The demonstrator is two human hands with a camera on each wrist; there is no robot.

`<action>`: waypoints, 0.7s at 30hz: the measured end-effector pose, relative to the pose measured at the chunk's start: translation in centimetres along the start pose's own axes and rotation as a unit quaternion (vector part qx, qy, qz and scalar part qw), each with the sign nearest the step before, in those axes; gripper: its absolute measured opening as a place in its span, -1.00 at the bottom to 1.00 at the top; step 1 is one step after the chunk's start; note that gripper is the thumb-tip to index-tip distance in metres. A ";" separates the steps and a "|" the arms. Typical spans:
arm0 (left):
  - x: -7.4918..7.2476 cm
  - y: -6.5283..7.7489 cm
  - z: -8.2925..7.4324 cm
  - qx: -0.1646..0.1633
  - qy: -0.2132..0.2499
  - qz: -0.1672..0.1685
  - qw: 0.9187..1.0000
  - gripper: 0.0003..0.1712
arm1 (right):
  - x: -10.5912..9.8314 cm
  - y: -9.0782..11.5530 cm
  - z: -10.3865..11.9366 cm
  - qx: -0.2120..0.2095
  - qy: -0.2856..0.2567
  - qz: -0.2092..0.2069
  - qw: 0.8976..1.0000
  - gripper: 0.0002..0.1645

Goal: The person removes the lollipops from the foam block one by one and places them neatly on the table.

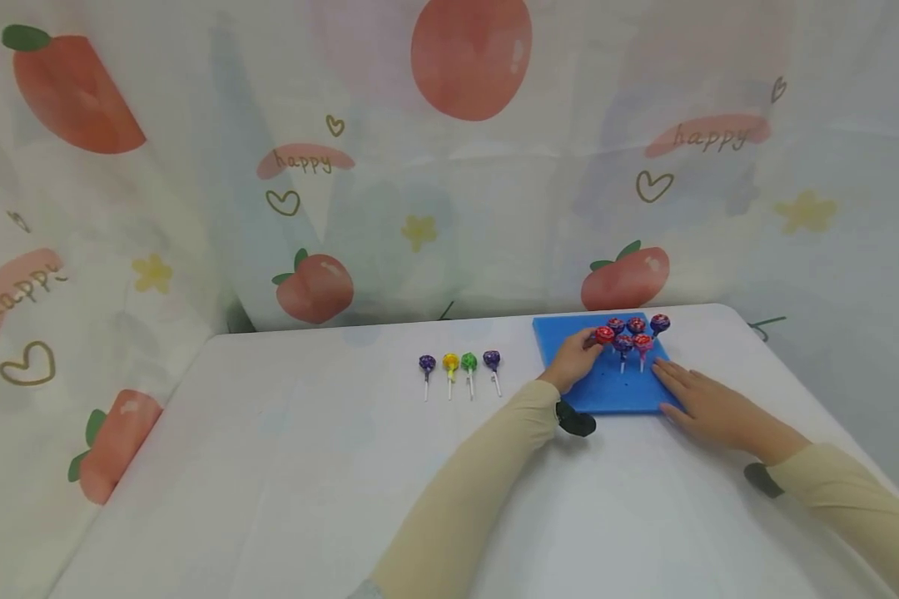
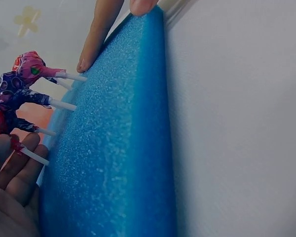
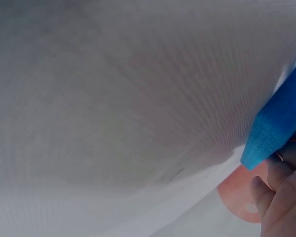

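A blue foam board (image 1: 607,398) lies at the right of the white table. My left hand (image 1: 569,363) pinches a red-wrapped lollipop (image 1: 604,334) over the board's left half. In the left wrist view its white stick (image 2: 35,156) meets or nearly meets the foam; whether it is inserted I cannot tell. Beside it, several purple, red and pink lollipops (image 1: 623,345) stand upright in the board. My right hand (image 1: 707,408) rests along the board's right edge, fingers extended. In the right wrist view that hand (image 3: 286,195) touches the foam's side (image 3: 271,133).
Left of the board, a row of lollipops lies on the table (image 1: 307,466): a purple one (image 1: 427,363), a yellow one (image 1: 450,363), a green one (image 1: 469,363) and another purple one (image 1: 492,359). A printed curtain (image 1: 494,208) hangs behind the table.
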State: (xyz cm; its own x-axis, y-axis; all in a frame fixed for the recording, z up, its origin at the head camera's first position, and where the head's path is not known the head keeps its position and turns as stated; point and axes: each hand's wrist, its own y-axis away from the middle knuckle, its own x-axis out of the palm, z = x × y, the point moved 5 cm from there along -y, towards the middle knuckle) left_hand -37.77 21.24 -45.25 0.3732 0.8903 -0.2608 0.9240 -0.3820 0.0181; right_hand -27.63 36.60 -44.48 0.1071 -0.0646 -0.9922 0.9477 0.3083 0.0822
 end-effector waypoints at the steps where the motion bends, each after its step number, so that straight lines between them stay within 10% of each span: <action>1: 0.0 -0.1 0.0 0.003 -0.004 0.000 1.000 -0.63 | 0.0 0.0 0.1 -0.001 0.000 -0.002 1.000 -0.10; 13: -0.5 -0.3 0.2 0.017 -0.053 -0.029 0.998 -0.74 | -0.2 0.1 0.3 0.000 -0.001 -0.003 1.000 -0.10; 21: -0.8 -0.1 0.4 0.017 0.023 -0.073 0.997 -0.77 | -0.1 0.0 0.1 0.006 -0.001 0.002 1.000 -0.09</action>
State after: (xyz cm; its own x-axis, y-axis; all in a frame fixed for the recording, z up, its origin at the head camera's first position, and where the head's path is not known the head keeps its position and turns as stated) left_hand -38.20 20.45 -45.47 0.2393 0.9471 -0.2137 0.9656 -0.2552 -0.0495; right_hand -27.58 36.54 -44.38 0.1123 -0.0650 -0.9915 0.9507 0.2974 0.0882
